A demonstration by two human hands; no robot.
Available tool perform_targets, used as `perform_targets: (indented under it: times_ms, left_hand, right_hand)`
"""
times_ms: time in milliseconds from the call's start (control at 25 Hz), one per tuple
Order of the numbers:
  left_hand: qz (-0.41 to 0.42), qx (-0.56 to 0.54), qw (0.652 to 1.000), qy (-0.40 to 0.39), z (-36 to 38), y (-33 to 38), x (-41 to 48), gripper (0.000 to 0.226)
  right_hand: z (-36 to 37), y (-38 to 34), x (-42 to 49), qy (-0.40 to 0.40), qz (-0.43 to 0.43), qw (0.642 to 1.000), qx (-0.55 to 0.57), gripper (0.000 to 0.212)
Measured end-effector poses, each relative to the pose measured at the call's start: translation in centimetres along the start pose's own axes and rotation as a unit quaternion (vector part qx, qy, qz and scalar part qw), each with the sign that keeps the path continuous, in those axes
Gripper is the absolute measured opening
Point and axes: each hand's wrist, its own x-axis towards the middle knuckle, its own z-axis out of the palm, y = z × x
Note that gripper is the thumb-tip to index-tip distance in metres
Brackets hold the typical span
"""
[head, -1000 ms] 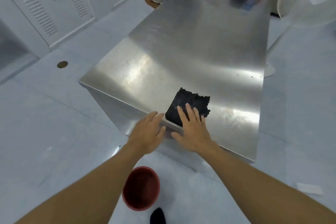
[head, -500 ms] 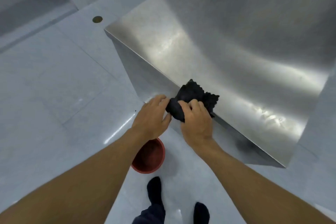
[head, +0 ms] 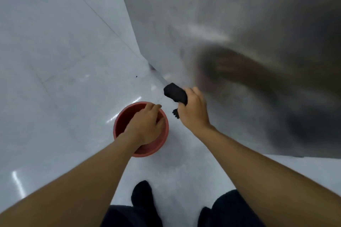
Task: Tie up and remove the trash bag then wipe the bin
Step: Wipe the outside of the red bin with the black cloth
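Observation:
A small red bin point(head: 121, 121) stands on the grey floor just in front of my feet. No bag shows in it. My left hand point(head: 145, 125) hangs over its mouth with fingers loosely curled toward the far rim; I cannot tell whether they touch it. To the right of the bin and a little above it, my right hand point(head: 193, 110) is closed around a black cloth point(head: 175, 93). One end of the cloth sticks out above my fingers and a scrap hangs below them.
The side wall of a steel table point(head: 239, 24) rises close on the right, blurred, with my arm's reflection in it. Pale tiled floor point(head: 55, 61) spreads to the left. My feet in dark socks point(head: 142, 195) stand below the bin.
My right hand lifted the black cloth off the table edge and brought it down beside the bin. My left hand let go of the cloth and dropped over the bin. My view tilted down.

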Motion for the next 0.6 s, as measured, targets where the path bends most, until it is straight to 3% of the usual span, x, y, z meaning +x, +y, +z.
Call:
perform_targets:
  times_ms: [200,320,440,600]
  left_hand:
    - [-0.023,0.006,0.995,-0.096,9.7,-4.3,6.5,0.074]
    - [-0.024,0.042,0.992,-0.117,13.3,-6.4,8.8,0.058]
    - [-0.008,0.047,0.995,-0.089,14.7,-7.3,9.3,0.032]
    - [-0.022,0.056,0.998,0.009,12.5,-8.4,8.2,0.031]
  right_hand:
    - [8.8,9.2,2.6,0.011,-0.052,0.998,0.016,0.03]
    - [12.4,13.0,4.0,0.037,-0.061,0.997,0.036,0.027]
    - [14.5,15.4,4.5,0.048,-0.058,0.996,0.053,0.025]
    - [15.4,14.6,4.6,0.063,0.017,0.986,0.152,0.021]
